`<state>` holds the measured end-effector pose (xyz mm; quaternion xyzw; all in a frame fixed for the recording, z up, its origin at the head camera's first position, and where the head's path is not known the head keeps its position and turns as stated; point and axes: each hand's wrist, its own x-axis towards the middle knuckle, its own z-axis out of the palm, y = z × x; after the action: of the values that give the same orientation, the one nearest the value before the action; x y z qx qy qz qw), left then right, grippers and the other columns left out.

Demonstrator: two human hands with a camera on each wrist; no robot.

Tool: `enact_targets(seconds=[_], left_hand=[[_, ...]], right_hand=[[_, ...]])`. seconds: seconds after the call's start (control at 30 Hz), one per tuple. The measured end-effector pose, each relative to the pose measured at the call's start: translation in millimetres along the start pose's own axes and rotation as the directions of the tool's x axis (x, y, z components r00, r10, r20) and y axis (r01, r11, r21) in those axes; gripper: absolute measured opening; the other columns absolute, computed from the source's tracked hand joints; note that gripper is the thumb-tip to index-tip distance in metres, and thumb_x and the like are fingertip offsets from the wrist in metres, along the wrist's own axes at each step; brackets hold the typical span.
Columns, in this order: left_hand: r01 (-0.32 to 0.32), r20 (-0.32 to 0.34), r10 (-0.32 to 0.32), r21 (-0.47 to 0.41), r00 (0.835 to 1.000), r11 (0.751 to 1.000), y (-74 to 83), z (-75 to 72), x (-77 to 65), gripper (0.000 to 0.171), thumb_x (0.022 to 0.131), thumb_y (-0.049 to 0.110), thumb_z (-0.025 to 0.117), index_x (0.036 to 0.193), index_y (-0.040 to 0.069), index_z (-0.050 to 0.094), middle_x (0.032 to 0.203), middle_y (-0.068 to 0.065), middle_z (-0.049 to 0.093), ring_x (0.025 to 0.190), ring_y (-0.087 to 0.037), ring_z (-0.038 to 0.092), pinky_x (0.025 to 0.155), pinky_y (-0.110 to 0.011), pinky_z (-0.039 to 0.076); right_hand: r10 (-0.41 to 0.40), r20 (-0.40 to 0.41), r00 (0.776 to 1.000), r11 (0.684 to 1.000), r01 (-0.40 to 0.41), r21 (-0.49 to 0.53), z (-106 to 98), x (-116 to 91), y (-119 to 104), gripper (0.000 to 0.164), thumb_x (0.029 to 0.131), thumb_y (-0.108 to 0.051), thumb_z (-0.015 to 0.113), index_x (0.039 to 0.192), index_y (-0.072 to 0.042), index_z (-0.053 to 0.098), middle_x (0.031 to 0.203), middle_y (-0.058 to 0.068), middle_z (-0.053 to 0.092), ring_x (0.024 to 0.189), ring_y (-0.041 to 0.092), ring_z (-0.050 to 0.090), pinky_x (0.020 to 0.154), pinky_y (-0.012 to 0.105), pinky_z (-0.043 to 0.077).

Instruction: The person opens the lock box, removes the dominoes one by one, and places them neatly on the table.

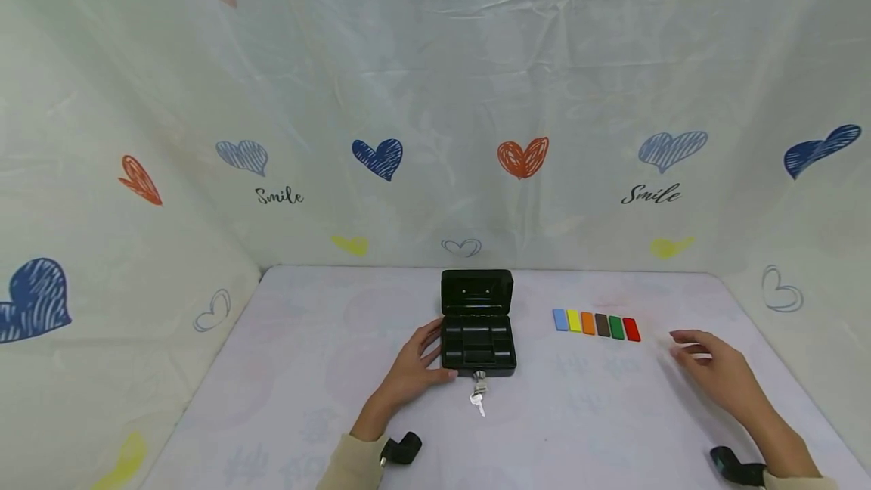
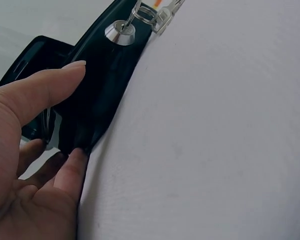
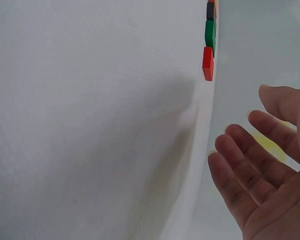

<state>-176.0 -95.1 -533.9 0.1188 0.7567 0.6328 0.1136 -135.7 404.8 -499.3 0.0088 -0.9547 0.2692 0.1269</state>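
A small black cash box [image 1: 500, 372] stands on the table with its lid [image 1: 476, 293] raised, showing the divided inside. Keys [image 1: 478, 402] hang from the lock [image 2: 121, 33] on its front. My left hand [image 1: 412, 369] holds the box at its left side, thumb at the front corner and fingertips along the side wall. To the right of the box lies a row of small coloured blocks: blue [image 1: 560, 320], yellow [image 1: 574, 321], orange [image 1: 588, 323], dark brown [image 1: 602, 325], green [image 1: 616, 327] and red [image 1: 632, 330]. My right hand [image 1: 717, 373], fingers loosely bent and holding nothing, hovers right of the red block.
The white table [image 1: 286, 369] ends at a pale curtain [image 1: 435, 97] printed with hearts and "Smile", which hangs behind it and at both sides. A black wrist camera [image 1: 403, 448] sits at the left wrist and another camera [image 1: 736, 467] at the right.
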Motion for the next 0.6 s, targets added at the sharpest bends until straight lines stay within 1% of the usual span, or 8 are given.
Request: enact_targets(seconds=[0.07,0.17,0.23,0.33,0.43,0.5,0.57,0.6], left_hand=[[-0.005,0.008,0.005,0.001,1.0,1.0,0.9,-1.8,-0.5,0.097,0.083,-0.004,0.086,0.164,0.005,0.033,0.168,-0.024,0.033,0.154,-0.044,0.035,0.121,-0.045,0.044],[-0.018,0.02,0.018,-0.002,1.0,1.0,2.0,-5.9,-1.8,0.096,0.085,-0.002,0.085,0.164,0.005,0.032,0.168,-0.026,0.032,0.153,-0.046,0.036,0.12,-0.047,0.045],[-0.021,0.022,0.021,-0.001,1.0,1.0,2.7,-9.6,-3.3,0.094,0.087,0.0,0.084,0.164,0.005,0.031,0.168,-0.025,0.032,0.152,-0.047,0.038,0.119,-0.049,0.046],[-0.033,0.012,0.033,0.01,0.999,0.999,3.3,-16.7,-6.2,0.089,0.091,0.004,0.081,0.164,0.003,0.031,0.168,-0.024,0.033,0.15,-0.047,0.04,0.117,-0.051,0.048],[-0.043,-0.021,0.044,0.014,0.999,0.999,3.3,-26.0,-8.7,0.081,0.095,0.004,0.077,0.163,0.002,0.033,0.166,-0.023,0.037,0.149,-0.046,0.043,0.117,-0.051,0.049],[-0.051,-0.049,0.052,0.016,0.997,0.999,3.6,-33.6,-10.2,0.078,0.095,0.003,0.075,0.162,0.0,0.035,0.164,-0.022,0.041,0.149,-0.044,0.044,0.117,-0.049,0.049],[-0.061,-0.08,0.063,0.03,0.995,0.998,3.6,-42.1,-11.5,0.074,0.096,0.003,0.074,0.161,-0.002,0.037,0.162,-0.023,0.044,0.148,-0.044,0.046,0.117,-0.048,0.05],[-0.067,-0.092,0.07,0.035,0.993,0.997,4.1,-46.7,-12.4,0.074,0.096,0.002,0.073,0.16,-0.004,0.037,0.161,-0.023,0.045,0.147,-0.044,0.046,0.117,-0.047,0.05]], right_hand=[[0.004,0.013,1.0,1.0,-0.004,-0.003,0,0,0,0.031,0.094,-0.001,0.074,0.122,0.009,0.067,0.116,0.032,0.07,0.089,0.014,0.071,0.065,0.004,0.05],[0.01,0.033,0.999,1.0,-0.009,-0.012,0,1,-1,0.034,0.095,-0.003,0.073,0.125,0.011,0.065,0.118,0.034,0.068,0.097,0.041,0.071,0.067,0.016,0.06],[0.012,0.045,0.999,1.0,-0.012,-0.018,0,2,-1,0.035,0.096,-0.005,0.073,0.126,0.011,0.064,0.119,0.035,0.067,0.1,0.047,0.069,0.069,0.029,0.065],[0.007,0.055,0.998,1.0,-0.006,-0.03,-1,1,-1,0.038,0.097,-0.007,0.073,0.128,0.012,0.063,0.121,0.035,0.066,0.102,0.049,0.067,0.073,0.044,0.065],[-0.009,0.06,0.998,0.999,0.011,-0.037,-2,1,1,0.04,0.096,-0.009,0.075,0.128,0.011,0.062,0.122,0.036,0.065,0.103,0.049,0.067,0.071,0.03,0.064],[-0.023,0.062,0.998,0.999,0.026,-0.038,-2,0,3,0.041,0.096,-0.01,0.076,0.128,0.011,0.062,0.122,0.036,0.065,0.103,0.049,0.066,0.068,0.016,0.057],[-0.036,0.063,0.997,0.998,0.038,-0.041,-2,0,4,0.042,0.095,-0.01,0.077,0.128,0.012,0.062,0.123,0.036,0.064,0.104,0.05,0.065,0.068,0.01,0.051],[-0.04,0.063,0.997,0.998,0.043,-0.044,-2,-1,4,0.043,0.095,-0.01,0.077,0.128,0.012,0.062,0.124,0.036,0.064,0.105,0.05,0.065,0.069,0.011,0.052]])
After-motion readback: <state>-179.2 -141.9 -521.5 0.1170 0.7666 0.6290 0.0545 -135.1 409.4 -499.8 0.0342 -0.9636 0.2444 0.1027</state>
